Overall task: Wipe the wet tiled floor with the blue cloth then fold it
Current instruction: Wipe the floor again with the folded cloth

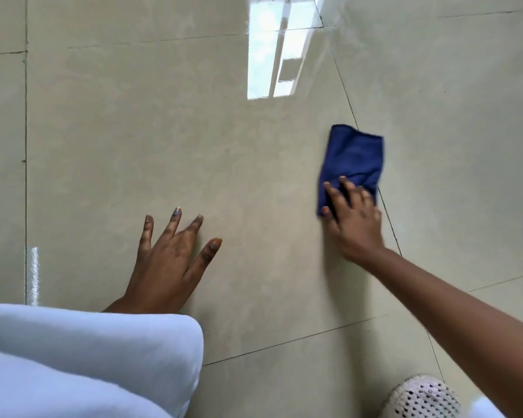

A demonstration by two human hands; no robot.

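The blue cloth (353, 158) lies bunched into a rough rectangle on the glossy beige tiled floor (194, 131), right of centre. My right hand (352, 218) presses down on the cloth's near end, fingers spread over it, arm stretched out from the lower right. My left hand (171, 260) rests flat on the floor at lower centre with fingers splayed and nothing in it. Slight blur surrounds the right hand and cloth.
A bright window reflection (277, 46) shines on the floor at the top. Dark grout lines cross the tiles. My knee in light blue fabric (88, 357) fills the lower left. A white perforated shoe (423, 398) sits at the bottom right.
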